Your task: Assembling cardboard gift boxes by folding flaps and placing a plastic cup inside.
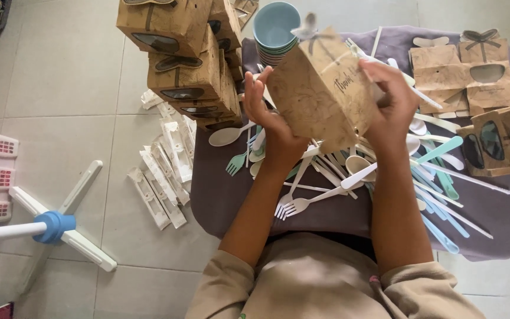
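Both hands, left hand (265,112) and right hand (392,100), grip one brown box (320,88) above the surface (337,212). A stack of finished boxes (184,59) stands at the far-left corner. Loose cutlery (349,171) and flat boxes (461,71) remain.

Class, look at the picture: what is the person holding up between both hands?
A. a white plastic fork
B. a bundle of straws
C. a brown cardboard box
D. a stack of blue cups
C: the left hand and right hand grip the sides of a brown cardboard box, raised above the scattered cutlery.
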